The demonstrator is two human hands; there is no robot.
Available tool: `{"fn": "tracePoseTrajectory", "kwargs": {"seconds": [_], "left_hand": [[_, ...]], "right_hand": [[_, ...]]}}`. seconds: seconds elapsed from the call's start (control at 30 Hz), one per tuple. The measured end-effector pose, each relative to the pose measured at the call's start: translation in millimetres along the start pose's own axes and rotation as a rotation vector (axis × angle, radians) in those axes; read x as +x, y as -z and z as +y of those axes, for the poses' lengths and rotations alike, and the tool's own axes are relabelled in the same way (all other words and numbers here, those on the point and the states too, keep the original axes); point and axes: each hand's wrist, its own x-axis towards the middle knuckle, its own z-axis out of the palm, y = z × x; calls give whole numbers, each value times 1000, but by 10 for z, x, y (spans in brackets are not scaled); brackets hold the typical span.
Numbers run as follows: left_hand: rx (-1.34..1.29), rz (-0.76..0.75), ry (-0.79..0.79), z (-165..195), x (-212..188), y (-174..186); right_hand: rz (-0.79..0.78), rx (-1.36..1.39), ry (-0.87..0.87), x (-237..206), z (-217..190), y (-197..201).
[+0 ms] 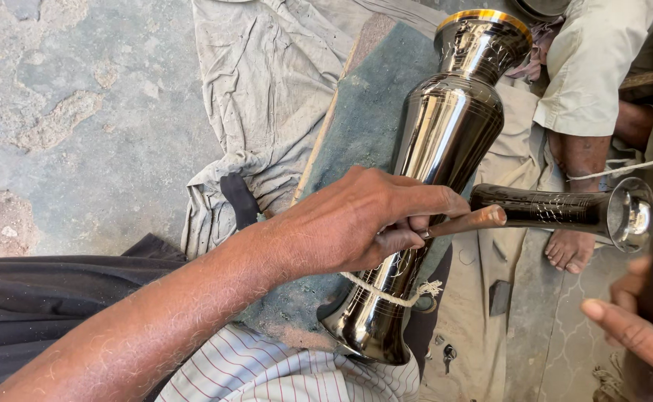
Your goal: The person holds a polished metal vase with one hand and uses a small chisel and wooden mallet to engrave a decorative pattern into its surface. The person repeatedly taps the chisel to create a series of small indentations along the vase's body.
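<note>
A: Left hand (356,223) pose?

B: Forearm comes in from bottom left, wrist straight, knuckles up. Fingers curled tight round a thin brown rod-like tool (466,221), pinched between thumb and fingers, tip sticking out to the right.

A: Where's the vase?

B: Tall dark polished metal vase (434,149) lies tilted across the lap, gold-rimmed mouth up top, foot near the striped shirt (267,372). Hand rests on its narrow waist. White string (386,294) is wrapped round just below the hand. It sits on a grey-green pad (364,119).

A: Right hand?

B: Right hand (635,327) at the lower right edge, blurry, fingers partly bent, pointing left; can't tell if it grips anything.

A: Anything else?

B: Second smaller dark vase (565,212) lies sideways just right of the tool tip. Another person's bare foot (568,249) sits below it.
</note>
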Motion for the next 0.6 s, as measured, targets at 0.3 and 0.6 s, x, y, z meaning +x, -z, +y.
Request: {"fn": "tracePoseTrajectory", "kwargs": {"seconds": [0.3,0.6], "left_hand": [[57,-107,-69,39,51,88],[200,-272,-224,88,177,103]], "right_hand": [[229,176,-294,-604,-1253,-459],[207,-492,-282,-803,-1869,-557]]}}
